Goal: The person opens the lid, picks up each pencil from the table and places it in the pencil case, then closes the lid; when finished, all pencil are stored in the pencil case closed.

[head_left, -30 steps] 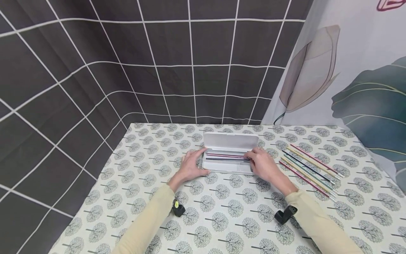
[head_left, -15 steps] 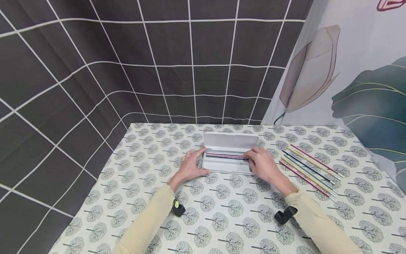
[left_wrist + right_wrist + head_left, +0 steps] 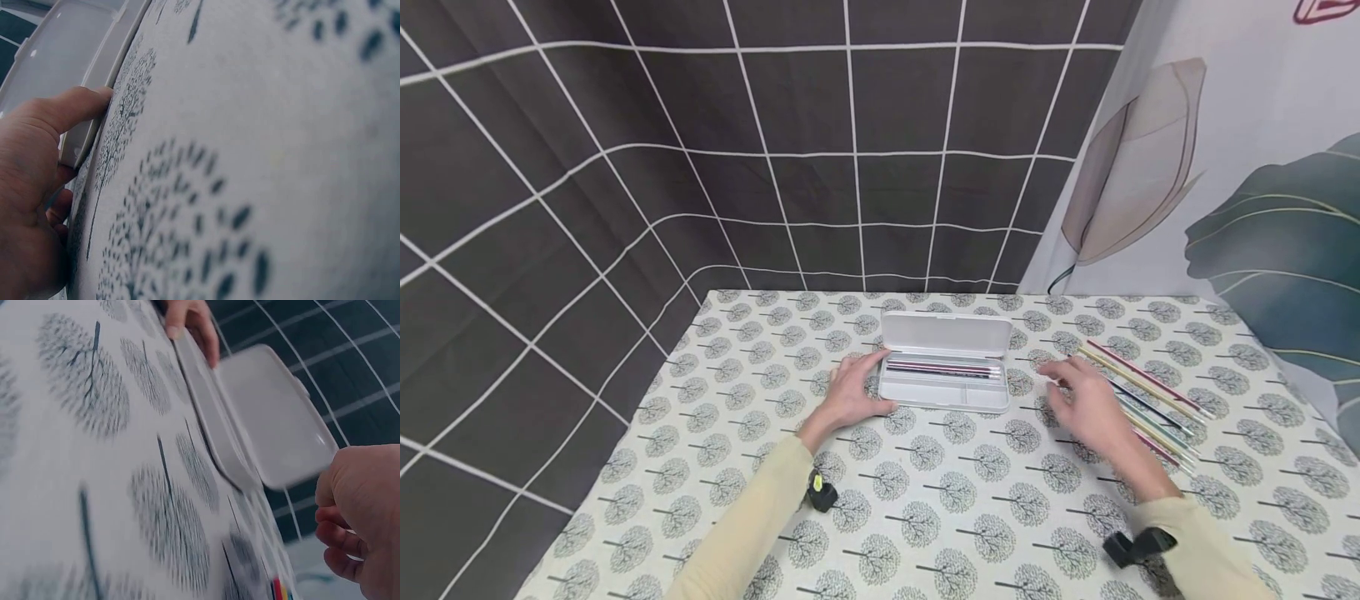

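Note:
A white pencil case (image 3: 925, 393) lies on the table with its lid (image 3: 947, 333) raised at the back. Several red and dark pencils (image 3: 936, 368) rest side by side in its rear compartment. My left hand (image 3: 850, 393) holds the case's left end between thumb and fingers; in the left wrist view the thumb (image 3: 81, 106) presses its edge. Between the case and a group of loose pencils (image 3: 1150, 389), my right hand (image 3: 1086, 410) hovers with loosely bent fingers and nothing in them. It partly hides those loose pencils, which are red, yellow, dark and green.
A cloth with a tree print (image 3: 955, 533) covers the table. Behind stands a dark curtain with white grid lines (image 3: 895, 192), and a pale leaf-patterned curtain (image 3: 1150, 208) hangs at the right. The case's front part has a divider and a small right-hand compartment.
The dark pencil has shifted back against the others in the case. My right hand has let go of it and moved right, towards the loose pencils. My left hand has stayed put.

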The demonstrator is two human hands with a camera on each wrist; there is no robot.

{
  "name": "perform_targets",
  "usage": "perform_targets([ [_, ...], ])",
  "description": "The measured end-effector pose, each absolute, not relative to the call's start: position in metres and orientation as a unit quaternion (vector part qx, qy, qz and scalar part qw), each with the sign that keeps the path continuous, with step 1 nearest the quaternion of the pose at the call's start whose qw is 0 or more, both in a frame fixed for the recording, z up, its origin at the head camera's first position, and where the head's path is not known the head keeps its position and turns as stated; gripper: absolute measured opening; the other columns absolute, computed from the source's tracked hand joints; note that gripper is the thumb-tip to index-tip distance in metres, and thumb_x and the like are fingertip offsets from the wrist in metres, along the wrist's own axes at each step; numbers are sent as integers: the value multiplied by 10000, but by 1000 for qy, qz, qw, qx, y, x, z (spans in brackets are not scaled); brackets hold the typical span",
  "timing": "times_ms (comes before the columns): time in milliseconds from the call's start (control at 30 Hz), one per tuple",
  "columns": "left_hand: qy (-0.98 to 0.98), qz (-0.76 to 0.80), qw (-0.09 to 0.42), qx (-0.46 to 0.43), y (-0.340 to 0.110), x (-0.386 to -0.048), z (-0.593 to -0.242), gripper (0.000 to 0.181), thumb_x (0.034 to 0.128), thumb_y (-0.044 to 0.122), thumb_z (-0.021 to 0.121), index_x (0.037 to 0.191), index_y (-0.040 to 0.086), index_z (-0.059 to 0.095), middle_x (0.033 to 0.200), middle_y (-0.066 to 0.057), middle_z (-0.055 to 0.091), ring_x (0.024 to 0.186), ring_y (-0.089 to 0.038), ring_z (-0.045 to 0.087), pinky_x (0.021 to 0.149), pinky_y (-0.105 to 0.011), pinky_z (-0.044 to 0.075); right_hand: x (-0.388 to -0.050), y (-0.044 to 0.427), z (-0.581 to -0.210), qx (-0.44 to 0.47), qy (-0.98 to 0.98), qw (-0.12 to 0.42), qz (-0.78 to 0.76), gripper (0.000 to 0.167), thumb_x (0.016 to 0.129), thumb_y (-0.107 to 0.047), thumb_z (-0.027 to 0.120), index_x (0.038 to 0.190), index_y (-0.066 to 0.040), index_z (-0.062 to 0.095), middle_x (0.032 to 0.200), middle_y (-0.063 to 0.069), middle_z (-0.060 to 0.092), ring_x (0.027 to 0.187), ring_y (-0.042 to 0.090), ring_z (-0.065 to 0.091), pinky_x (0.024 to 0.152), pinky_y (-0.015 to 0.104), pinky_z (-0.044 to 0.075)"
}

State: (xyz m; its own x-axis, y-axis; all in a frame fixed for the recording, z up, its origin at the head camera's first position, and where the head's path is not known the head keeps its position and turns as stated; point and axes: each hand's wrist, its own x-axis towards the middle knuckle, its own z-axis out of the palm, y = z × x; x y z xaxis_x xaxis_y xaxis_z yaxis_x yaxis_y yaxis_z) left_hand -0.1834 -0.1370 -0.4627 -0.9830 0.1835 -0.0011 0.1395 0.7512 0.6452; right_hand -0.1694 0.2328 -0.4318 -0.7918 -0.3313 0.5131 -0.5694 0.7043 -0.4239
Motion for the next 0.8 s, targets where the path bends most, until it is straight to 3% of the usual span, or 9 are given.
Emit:
perform_targets([
  [233,939,327,32,99,-138,-185,-463,993,705,342,890,1549,261,373,1521,-32,446,1289,-256,381,1057,-474,302,-139,283,-435,200,-905,233,296,318,747,161,676,1041,41,682,917,150,643,684,123,554,552,161,471],
  [433,938,332,28,95,-138,-185,-463,986,704,321,893,1545,248,382,1506,-35,460,1263,-254,393,1047,-489,314,-122,306,-436,148,-917,219,300,326,741,153,699,1048,43,683,936,167,624,745,-53,491,589,79,428],
  [633,937,333,31,100,-138,-183,-462,983,709,326,886,1547,245,378,1516,-37,450,1282,-265,385,1056,-499,304,-108,319,-439,104,-937,198,269,299,752,100,731,1040,28,691,957,165,612,746,65,527,584,118,410],
  [800,936,336,28,99,-138,-183,-462,980,713,328,885,1547,258,376,1517,-31,448,1302,-268,377,1067,-519,294,-101,327,-446,98,-938,200,265,262,751,71,749,1004,22,704,912,153,614,732,71,512,586,134,376],
])
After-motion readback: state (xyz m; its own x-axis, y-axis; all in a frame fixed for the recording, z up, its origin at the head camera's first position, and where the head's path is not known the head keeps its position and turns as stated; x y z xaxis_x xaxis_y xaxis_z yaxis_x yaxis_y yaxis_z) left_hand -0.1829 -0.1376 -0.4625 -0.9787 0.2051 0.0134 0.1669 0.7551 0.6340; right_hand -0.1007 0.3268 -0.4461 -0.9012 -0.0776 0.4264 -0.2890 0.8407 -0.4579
